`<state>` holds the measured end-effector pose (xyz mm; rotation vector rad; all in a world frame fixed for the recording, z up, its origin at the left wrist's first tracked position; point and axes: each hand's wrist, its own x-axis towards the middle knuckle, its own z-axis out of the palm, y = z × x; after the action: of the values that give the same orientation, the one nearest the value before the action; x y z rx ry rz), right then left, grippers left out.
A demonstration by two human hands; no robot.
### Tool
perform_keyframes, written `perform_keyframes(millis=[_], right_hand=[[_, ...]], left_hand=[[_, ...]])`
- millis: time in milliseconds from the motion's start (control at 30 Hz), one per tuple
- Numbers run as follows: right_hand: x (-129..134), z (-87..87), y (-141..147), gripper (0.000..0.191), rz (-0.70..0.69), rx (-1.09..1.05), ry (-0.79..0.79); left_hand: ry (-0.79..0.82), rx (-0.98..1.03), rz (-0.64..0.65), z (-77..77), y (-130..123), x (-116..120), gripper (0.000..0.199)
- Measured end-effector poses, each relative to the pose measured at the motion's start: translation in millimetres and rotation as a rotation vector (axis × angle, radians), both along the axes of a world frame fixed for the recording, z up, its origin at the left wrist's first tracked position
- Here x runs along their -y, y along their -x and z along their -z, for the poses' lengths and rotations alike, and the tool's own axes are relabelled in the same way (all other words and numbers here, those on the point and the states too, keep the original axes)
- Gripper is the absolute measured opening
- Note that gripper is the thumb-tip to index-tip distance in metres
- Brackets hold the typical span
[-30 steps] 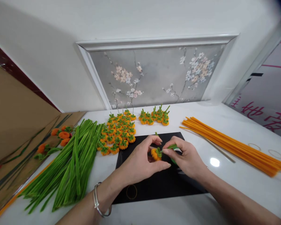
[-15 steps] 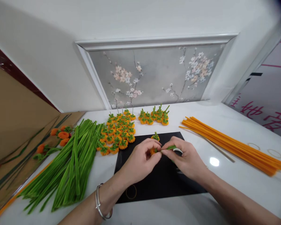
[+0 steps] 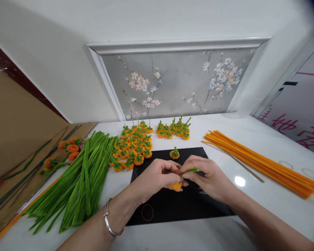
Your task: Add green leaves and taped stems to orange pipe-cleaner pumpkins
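Over the black mat (image 3: 162, 209) my left hand (image 3: 159, 177) is closed round a small orange pipe-cleaner flower (image 3: 176, 186), whose lower edge shows below my fingers. Beside it, my right hand (image 3: 205, 176) pinches a green pipe cleaner (image 3: 192, 170) at the flower's top; its free end points right. Fingers of both hands meet there, so the joint is partly hidden. Just beyond them, another orange flower with a green top (image 3: 174, 153) stands on the mat. A silvery blade-like tip (image 3: 202, 191) shows under my right hand, mostly covered.
Long green pipe cleaners (image 3: 75, 184) lie at left, orange pipe cleaners (image 3: 264, 164) at right with a thin stick (image 3: 247, 168). Finished-looking orange flowers (image 3: 132, 146) crowd behind the mat, with a second group (image 3: 174, 129) further right. Orange blooms (image 3: 72, 149) rest on cardboard (image 3: 54, 139).
The flower in my left hand has turned and come lower, showing more of its orange side. My right hand has shifted slightly, still pinching the green piece. The flower behind is now uncovered.
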<state>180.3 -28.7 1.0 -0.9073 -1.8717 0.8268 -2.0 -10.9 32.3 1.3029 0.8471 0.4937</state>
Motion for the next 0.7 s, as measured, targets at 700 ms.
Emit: perform_keyframes(millis=[700], right_hand=[[0.3, 5.4, 5.3, 0.011, 0.277, 0.114, -0.131]], left_hand=[[-0.870, -0.352, -0.161, 7.6, -7.7, 12.1, 0.006]])
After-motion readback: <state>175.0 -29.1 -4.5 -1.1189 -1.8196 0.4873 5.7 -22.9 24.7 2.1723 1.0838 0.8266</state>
